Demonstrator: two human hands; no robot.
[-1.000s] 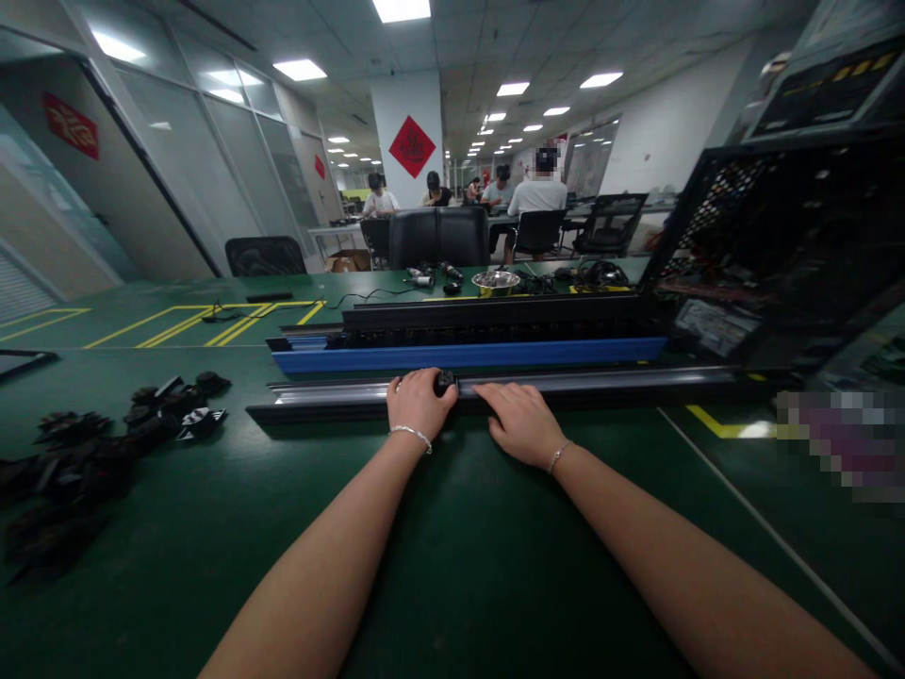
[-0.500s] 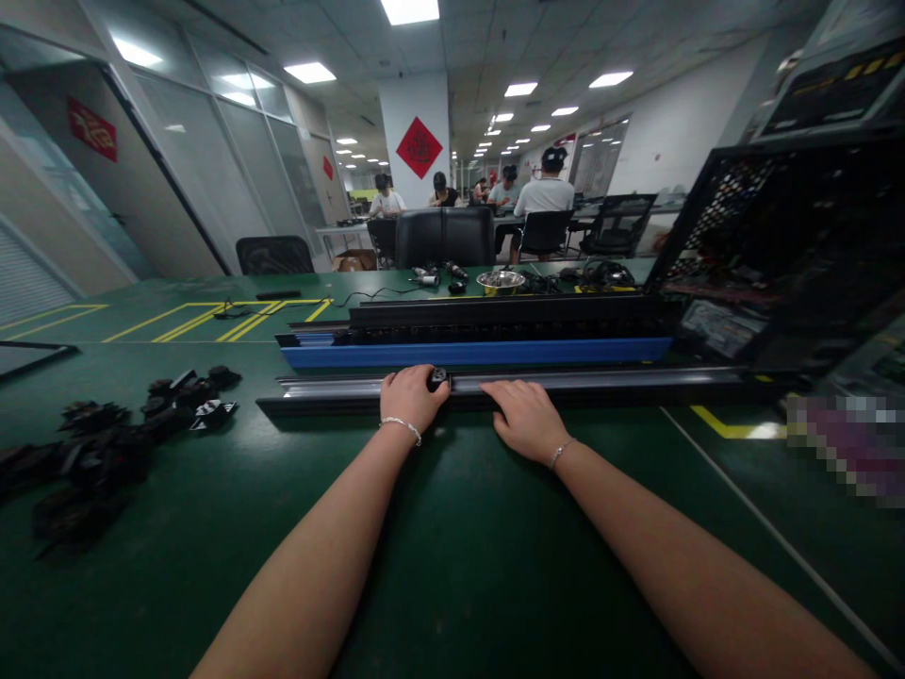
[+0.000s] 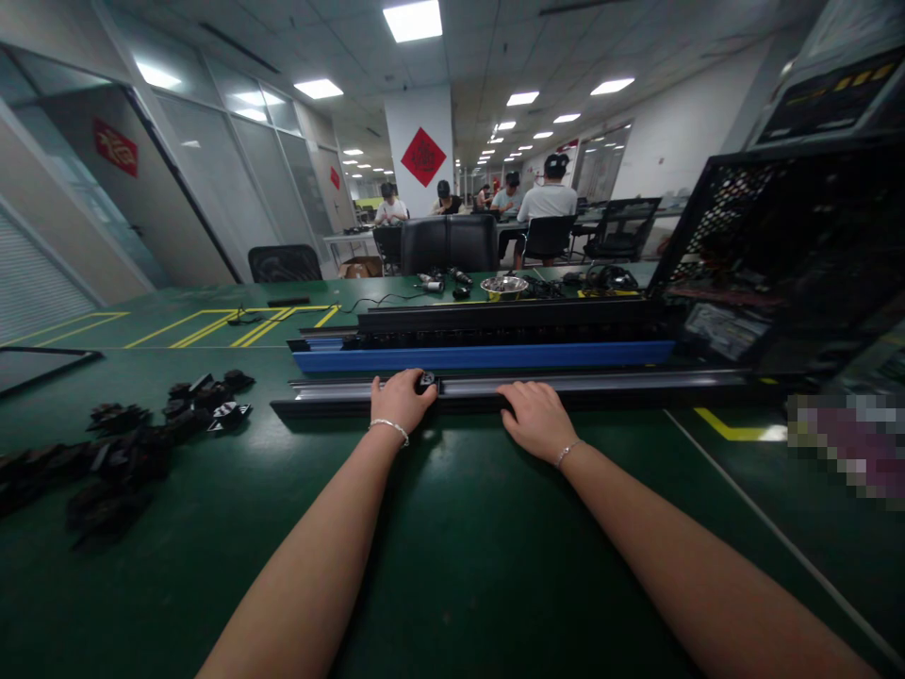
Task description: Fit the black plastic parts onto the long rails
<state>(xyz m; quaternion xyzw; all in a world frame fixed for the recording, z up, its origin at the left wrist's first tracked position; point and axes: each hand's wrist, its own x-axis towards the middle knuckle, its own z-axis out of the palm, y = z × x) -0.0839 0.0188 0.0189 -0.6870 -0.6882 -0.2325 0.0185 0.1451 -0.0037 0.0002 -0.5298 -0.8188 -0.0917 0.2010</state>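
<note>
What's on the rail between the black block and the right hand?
Nothing: in the head view, the silvery rail channel shows bare from the black block at the left hand to the right hand.

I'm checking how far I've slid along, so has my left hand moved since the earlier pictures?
Yes, your left hand has moved left, closer to the left end of the blue bar.

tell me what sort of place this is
Probably an open office used as a workshop: a green worktable with yellow floor-style markings carries a long black rail and black parts, with people farther back.
</note>
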